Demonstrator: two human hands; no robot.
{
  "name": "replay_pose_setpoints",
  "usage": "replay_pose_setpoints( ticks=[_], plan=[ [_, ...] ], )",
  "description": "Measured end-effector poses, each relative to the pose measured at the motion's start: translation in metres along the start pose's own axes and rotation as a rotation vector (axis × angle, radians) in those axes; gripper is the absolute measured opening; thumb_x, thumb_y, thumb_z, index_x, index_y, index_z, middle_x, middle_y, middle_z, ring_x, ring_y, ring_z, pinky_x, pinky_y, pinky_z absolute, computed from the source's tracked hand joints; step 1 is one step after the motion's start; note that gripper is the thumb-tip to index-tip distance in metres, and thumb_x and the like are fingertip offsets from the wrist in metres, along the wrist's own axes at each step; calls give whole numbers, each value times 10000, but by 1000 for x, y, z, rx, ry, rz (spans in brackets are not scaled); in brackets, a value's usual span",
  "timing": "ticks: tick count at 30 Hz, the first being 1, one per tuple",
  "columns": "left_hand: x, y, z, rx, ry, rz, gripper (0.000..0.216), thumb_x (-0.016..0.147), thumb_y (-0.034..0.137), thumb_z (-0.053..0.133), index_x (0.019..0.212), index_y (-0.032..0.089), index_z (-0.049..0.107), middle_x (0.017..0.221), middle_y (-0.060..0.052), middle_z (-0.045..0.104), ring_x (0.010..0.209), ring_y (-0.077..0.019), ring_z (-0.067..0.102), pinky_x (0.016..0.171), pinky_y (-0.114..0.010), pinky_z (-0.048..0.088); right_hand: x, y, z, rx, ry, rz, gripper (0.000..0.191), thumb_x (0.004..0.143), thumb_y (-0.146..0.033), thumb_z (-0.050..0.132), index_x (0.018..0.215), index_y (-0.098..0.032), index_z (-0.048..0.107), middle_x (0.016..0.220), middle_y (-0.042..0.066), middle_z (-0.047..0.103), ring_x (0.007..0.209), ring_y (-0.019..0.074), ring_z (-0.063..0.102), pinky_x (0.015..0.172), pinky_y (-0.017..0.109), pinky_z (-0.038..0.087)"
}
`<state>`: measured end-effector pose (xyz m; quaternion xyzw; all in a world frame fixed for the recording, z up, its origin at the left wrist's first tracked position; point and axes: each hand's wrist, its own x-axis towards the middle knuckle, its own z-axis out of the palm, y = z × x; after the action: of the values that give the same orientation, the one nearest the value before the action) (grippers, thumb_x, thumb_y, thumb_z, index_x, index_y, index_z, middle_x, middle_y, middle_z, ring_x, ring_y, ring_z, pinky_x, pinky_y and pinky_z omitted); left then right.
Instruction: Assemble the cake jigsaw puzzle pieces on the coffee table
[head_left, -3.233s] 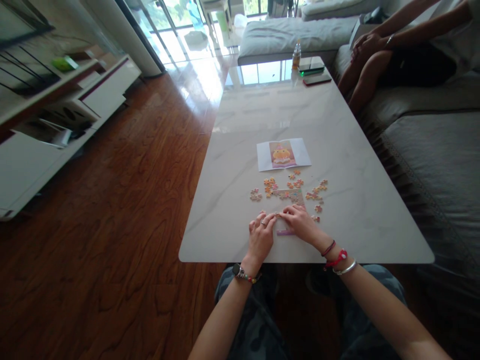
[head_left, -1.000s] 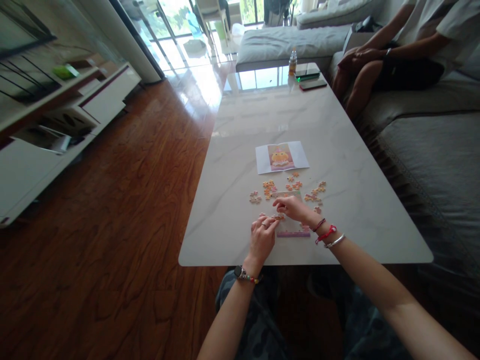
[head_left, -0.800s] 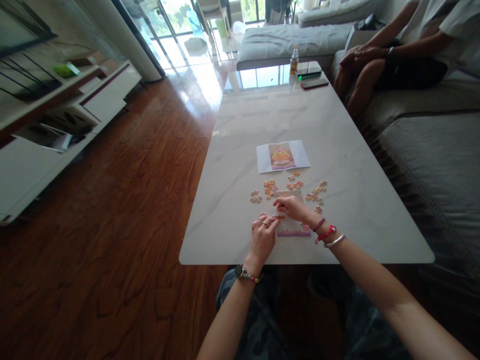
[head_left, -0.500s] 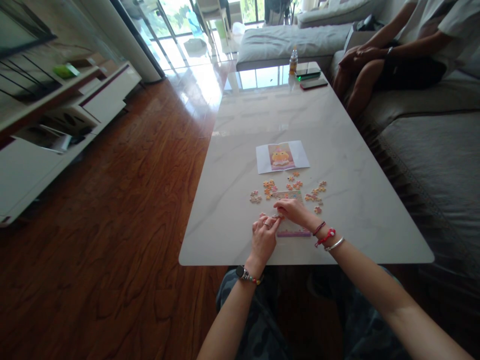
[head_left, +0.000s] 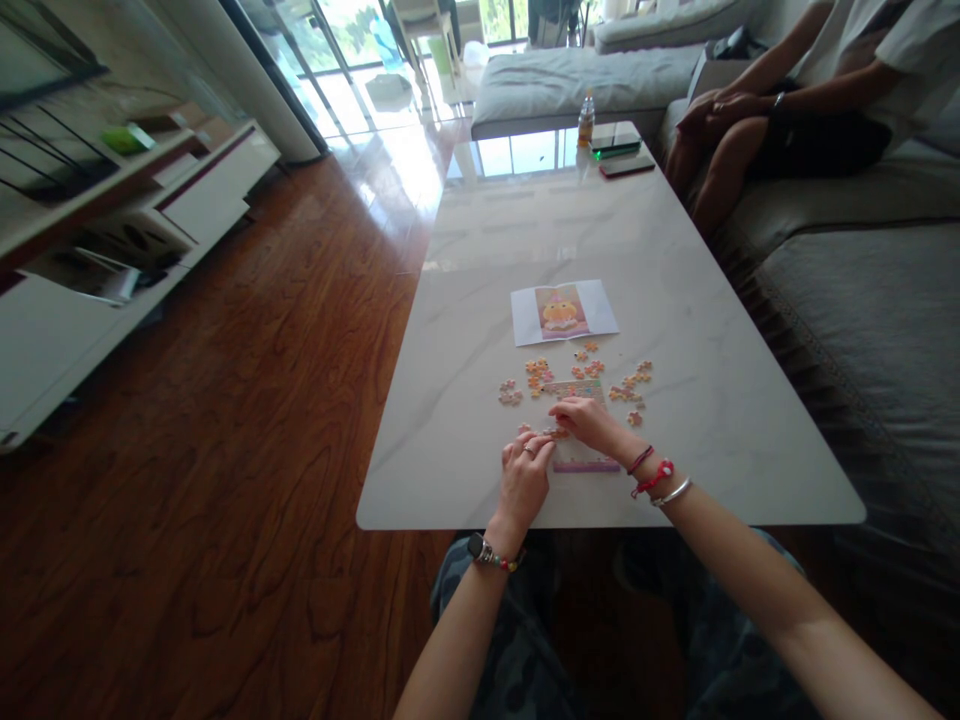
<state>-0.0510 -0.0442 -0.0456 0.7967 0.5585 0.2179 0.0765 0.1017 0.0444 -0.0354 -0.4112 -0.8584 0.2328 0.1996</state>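
Note:
A small partly built jigsaw puzzle (head_left: 581,462) with a purple lower edge lies near the front edge of the white marble table (head_left: 487,250). My left hand (head_left: 523,476) rests at its left side, fingers curled on the table. My right hand (head_left: 590,420) lies over the puzzle, its fingertips pinching a small puzzle piece (head_left: 556,433) close to my left fingertips. Several loose orange and pink pieces (head_left: 592,370) are scattered just beyond the puzzle. A printed reference picture (head_left: 564,310) lies farther out.
A bottle (head_left: 585,120), a phone (head_left: 626,166) and a dark box (head_left: 615,142) sit at the table's far end. Another person (head_left: 795,110) sits on the grey sofa (head_left: 862,300) to the right. Wooden floor and a low white cabinet (head_left: 112,260) are on the left.
My right hand reached out toward the loose pieces, then drew back slightly over the puzzle toward my left hand. My left hand has stayed in place.

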Motion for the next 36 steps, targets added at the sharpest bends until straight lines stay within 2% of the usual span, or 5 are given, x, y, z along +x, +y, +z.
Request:
replay_pose_setpoints(
  ticks=[8,17,26,31,36],
  plan=[
    [-1,0,0,-7,18,-15,276,790,102,425,979,218,589,1024,-47,612,1060,-182,468,884,-353,370,0,1,1,19,12,-16,173,756,-62,488,834,-133,625,772,64,619,699,129,557,656,243,431],
    [0,3,2,89,-69,7,459,776,98,429,1187,298,468,1096,-37,564,1082,-216,423,845,-365,350,-1,3,1,7,6,-24,170,748,-47,485,804,-134,620,750,52,597,699,126,533,652,232,419],
    [8,14,-4,180,-149,-60,437,798,111,371,1190,279,463,1127,-51,539,1101,-223,391,866,-390,318,-3,4,3,35,12,-44,154,739,-47,501,783,-143,613,730,41,576,679,122,514,619,224,404],
    [7,12,-1,159,-143,-55,444,792,111,383,1191,291,462,1134,-47,540,1111,-218,387,889,-392,297,-1,5,3,71,22,2,173,695,-20,537,786,-145,617,732,31,576,678,119,518,620,220,404],
    [5,10,0,149,-135,-52,480,777,99,403,1212,298,440,1118,-48,548,1090,-205,409,897,-386,298,-2,2,4,28,40,56,135,700,-37,541,659,-139,619,692,33,561,674,128,507,628,232,414]
  ],
)
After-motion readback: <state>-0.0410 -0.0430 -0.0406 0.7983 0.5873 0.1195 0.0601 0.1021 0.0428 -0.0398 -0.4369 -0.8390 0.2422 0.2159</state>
